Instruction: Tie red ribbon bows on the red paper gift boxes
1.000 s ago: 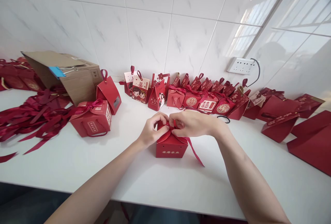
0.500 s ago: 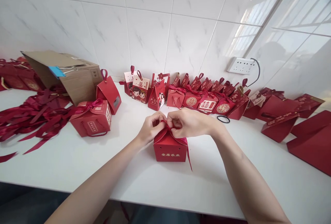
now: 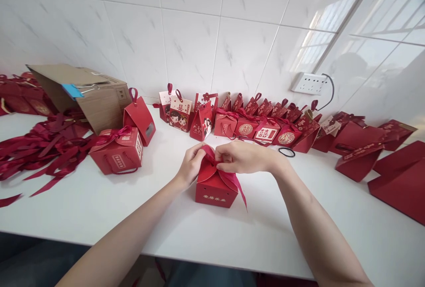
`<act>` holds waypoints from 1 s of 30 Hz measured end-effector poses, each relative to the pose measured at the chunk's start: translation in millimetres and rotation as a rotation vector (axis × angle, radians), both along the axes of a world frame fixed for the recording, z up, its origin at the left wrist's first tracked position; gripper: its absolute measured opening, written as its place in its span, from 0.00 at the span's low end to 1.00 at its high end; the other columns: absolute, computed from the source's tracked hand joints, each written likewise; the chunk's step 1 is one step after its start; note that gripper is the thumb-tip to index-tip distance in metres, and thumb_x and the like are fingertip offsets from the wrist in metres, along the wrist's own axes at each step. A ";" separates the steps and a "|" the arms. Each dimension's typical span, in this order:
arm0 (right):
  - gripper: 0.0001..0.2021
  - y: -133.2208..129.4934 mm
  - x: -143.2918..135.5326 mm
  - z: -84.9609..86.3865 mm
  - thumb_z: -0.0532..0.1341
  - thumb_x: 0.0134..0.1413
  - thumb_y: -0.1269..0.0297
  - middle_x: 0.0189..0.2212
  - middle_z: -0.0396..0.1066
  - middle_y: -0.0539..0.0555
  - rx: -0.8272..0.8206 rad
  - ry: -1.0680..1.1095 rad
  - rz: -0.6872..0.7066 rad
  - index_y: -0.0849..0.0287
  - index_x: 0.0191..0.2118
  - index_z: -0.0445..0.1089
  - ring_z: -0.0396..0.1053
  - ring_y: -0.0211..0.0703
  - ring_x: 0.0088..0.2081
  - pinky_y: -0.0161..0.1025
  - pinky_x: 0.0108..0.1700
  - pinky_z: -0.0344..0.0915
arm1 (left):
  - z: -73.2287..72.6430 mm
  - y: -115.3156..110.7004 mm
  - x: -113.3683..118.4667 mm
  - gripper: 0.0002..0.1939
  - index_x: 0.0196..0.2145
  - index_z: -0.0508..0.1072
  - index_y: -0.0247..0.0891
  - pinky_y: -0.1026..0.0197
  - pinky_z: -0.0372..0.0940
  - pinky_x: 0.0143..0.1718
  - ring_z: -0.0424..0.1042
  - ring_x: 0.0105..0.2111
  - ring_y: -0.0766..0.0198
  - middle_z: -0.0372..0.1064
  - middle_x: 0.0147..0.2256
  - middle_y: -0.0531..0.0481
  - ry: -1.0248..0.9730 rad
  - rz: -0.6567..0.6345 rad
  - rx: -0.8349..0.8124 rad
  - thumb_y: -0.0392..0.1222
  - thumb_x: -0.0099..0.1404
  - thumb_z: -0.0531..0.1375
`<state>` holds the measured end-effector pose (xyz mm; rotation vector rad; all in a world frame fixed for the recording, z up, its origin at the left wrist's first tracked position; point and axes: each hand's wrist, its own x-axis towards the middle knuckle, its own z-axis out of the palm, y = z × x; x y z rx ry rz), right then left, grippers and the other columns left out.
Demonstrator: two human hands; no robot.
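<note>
In front of me on the white table stands a small red gift box with gold characters on its near side and its curved flaps folded over the top. A dark red ribbon crosses the top, one end trailing down the right side. My left hand is at the box's upper left, thumb and fingers closed on the ribbon. From the right, my right hand pinches the ribbon close to the middle of the top, with its fingertips partly hidden behind the knuckles.
Loose ribbons lie in a heap at left beside an open cardboard box. Near them sits a ribbon-tied red box. Several finished-looking boxes line the wall. A black ring and folded red cartons lie at right.
My hands have moved slightly apart, the left one to the left, showing more ribbon between them. The gift box has turned a little and shifted slightly left.
</note>
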<state>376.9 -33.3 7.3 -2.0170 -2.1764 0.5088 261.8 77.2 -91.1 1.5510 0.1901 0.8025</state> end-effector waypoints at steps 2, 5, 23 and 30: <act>0.02 -2.2 1.2 2.2 0.55 0.50 0.67 0.24 0.64 0.47 0.012 0.024 0.020 0.58 0.28 0.62 0.58 0.33 0.22 0.31 0.24 0.51 | -0.4 0.1 0.0 0.10 0.23 0.67 0.37 0.63 0.58 0.30 0.63 0.28 0.64 0.64 0.24 0.53 -0.012 0.022 -0.012 0.40 0.60 0.51; 0.02 -6.8 3.0 5.9 0.55 0.48 0.70 0.22 0.63 0.46 -0.003 0.041 0.019 0.59 0.27 0.61 0.57 0.32 0.22 0.31 0.23 0.51 | 0.4 -0.2 -0.3 0.09 0.25 0.68 0.37 0.64 0.60 0.33 0.66 0.29 0.64 0.67 0.26 0.53 -0.033 0.020 -0.050 0.39 0.59 0.51; 0.07 -14.9 7.6 11.5 0.57 0.44 0.73 0.21 0.58 0.44 -0.051 0.102 0.057 0.58 0.24 0.56 0.56 0.32 0.23 0.31 0.23 0.51 | 2.9 7.1 2.6 0.08 0.21 0.71 0.34 0.62 0.61 0.28 0.65 0.26 0.63 0.68 0.26 0.48 -0.161 -0.036 -0.490 0.40 0.50 0.55; 0.14 -14.0 4.4 14.5 0.60 0.49 0.58 0.20 0.60 0.45 -0.112 0.116 0.025 0.59 0.22 0.58 0.56 0.32 0.22 0.32 0.23 0.51 | 4.9 7.7 2.8 0.07 0.18 0.70 0.34 0.63 0.59 0.27 0.64 0.23 0.64 0.66 0.21 0.50 -0.127 0.024 -0.410 0.40 0.48 0.59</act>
